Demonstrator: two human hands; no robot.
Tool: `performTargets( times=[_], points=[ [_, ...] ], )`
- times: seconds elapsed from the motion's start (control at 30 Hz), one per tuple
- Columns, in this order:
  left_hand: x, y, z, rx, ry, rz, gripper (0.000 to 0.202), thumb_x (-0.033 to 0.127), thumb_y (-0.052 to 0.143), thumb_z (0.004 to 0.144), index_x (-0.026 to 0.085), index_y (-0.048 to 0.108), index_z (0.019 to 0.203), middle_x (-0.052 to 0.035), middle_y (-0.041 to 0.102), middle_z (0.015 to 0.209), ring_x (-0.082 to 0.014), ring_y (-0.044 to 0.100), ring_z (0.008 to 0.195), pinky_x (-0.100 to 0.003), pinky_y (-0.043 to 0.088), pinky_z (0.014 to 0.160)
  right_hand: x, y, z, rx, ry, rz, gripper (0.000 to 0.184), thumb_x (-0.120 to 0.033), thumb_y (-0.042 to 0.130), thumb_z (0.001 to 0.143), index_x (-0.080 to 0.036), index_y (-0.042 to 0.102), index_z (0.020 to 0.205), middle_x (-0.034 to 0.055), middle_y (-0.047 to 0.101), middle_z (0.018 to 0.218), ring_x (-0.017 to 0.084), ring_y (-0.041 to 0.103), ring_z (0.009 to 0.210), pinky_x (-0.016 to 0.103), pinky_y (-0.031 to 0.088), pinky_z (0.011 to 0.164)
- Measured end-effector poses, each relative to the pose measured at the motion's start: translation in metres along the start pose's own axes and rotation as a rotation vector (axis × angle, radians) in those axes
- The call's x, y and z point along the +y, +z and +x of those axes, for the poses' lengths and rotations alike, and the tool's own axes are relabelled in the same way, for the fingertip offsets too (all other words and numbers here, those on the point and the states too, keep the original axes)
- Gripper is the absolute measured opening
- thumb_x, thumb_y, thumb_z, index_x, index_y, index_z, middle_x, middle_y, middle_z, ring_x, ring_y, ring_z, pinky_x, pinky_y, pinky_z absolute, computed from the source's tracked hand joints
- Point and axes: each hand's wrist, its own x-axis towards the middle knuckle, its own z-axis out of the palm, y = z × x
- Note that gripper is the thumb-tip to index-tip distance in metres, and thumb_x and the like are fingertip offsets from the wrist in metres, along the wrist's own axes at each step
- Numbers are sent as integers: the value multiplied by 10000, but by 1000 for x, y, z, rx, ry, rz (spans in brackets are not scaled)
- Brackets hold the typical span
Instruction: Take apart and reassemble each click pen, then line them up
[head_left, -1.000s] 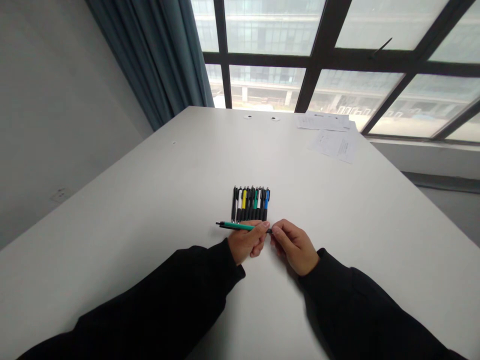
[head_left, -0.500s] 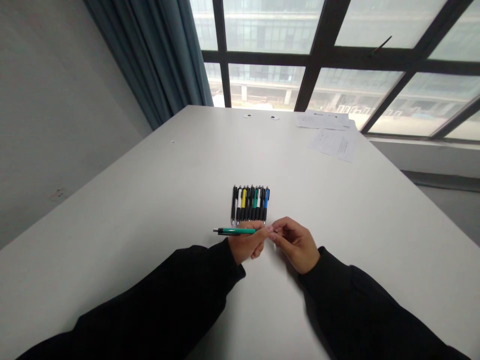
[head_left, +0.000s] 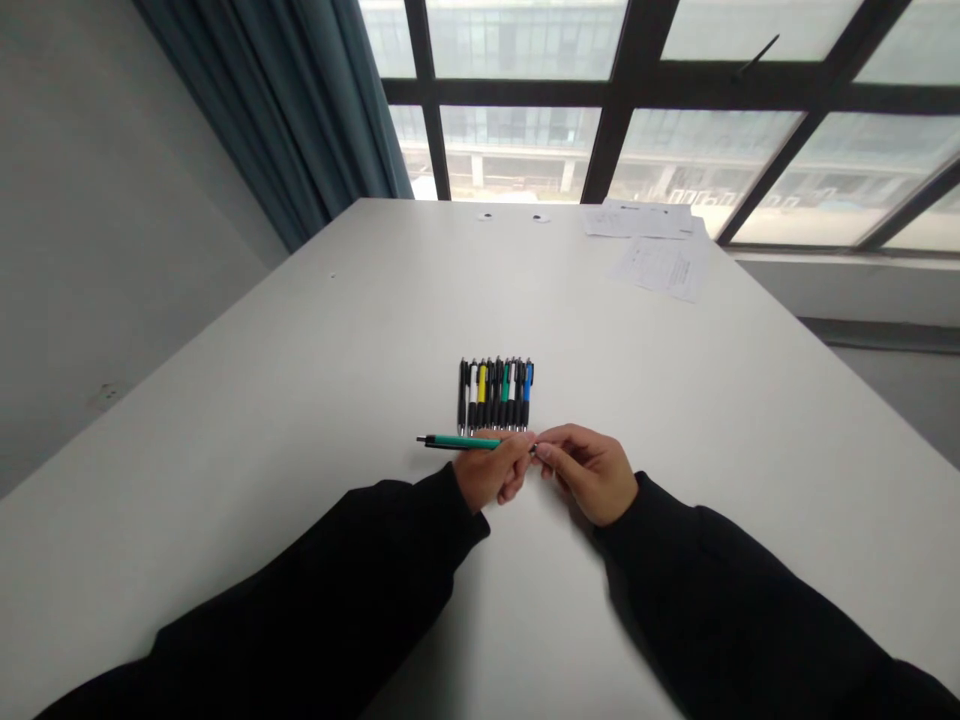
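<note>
My left hand is closed around a green pen, which lies sideways with its clicker end pointing left. The fingers of my right hand are pinched together at the pen's tip end. A small dark and silver bit shows between the two hands; the fingers cover most of it. Just beyond my left hand lies a row of pens, side by side with clickers pointing away. Black, white, yellow, green and blue barrels show among them.
The white table spreads around the hands. Sheets of paper lie at its far right corner, and two small holes sit near the far edge. A blue curtain and a window stand behind.
The view has tilted down slightly, so everything sits a little differently in frame. A dark and silver bit now shows between my hands at the pen's tip end. Both hands keep their grip.
</note>
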Motion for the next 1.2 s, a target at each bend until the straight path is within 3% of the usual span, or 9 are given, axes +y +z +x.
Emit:
performTargets(
  times=[0.3,0.4,0.43,0.5,0.57,0.77,0.93,1.1,1.2],
  points=[
    [4,1,-3,-9,1,26,544,541,472,879,177,449,474,52,359,323,-65,319,256,-198,220,294,-10,2,-14,123,-298,-315,52,-220,705,829,-199,709,875,42,715,782,129,606,641,271,502,612],
    [3,0,-3,-13,7,50,557,563,453,884,178,449,482,40,390,327,-65,331,266,-199,235,311,-8,2,-14,82,-219,-207,275,-268,720,820,-205,657,1080,43,716,830,129,615,626,266,504,575],
    [3,0,-3,-13,7,51,555,562,448,887,178,447,487,38,399,333,-64,335,272,-199,239,317,-7,2,-14,51,-175,-183,270,-292,694,843,-201,648,1093,42,713,815,128,615,613,261,500,555],
    [2,-1,-3,-22,8,46,541,546,447,894,179,446,496,38,406,344,-64,342,284,-199,241,326,-7,2,-12,-17,-109,-202,166,-323,602,910,-186,676,967,36,695,737,123,603,582,252,490,526],
    [2,-2,-2,-37,15,30,532,526,447,900,178,446,498,39,403,349,-64,342,288,-201,240,329,-7,1,-11,-43,-90,-258,226,-326,550,942,-178,684,835,33,672,677,119,589,565,249,487,521],
    [4,1,-2,-32,1,-43,523,540,480,875,179,452,498,49,375,344,-64,329,275,-200,223,309,-2,1,-14,122,-147,-232,146,-275,697,843,-203,670,967,29,655,768,127,578,601,264,487,531],
    [6,3,-2,-9,-12,-143,521,553,561,824,178,436,484,69,317,354,-55,316,273,-189,196,298,-5,-8,-14,136,-151,-221,146,-293,662,863,-196,637,968,3,580,723,119,533,571,264,452,521],
    [9,5,-2,23,-30,-199,510,533,592,807,176,433,479,75,299,355,-52,312,274,-181,189,293,-12,-31,-12,90,-282,-643,142,-277,571,895,-178,621,805,-1,558,622,114,481,524,265,403,529],
    [10,6,-2,33,-33,-212,515,534,607,792,175,426,471,78,293,360,-49,315,275,-178,187,291,-9,-42,-10,38,-342,-870,113,-237,558,869,-168,626,810,18,574,657,121,484,536,267,403,545]
  ],
)
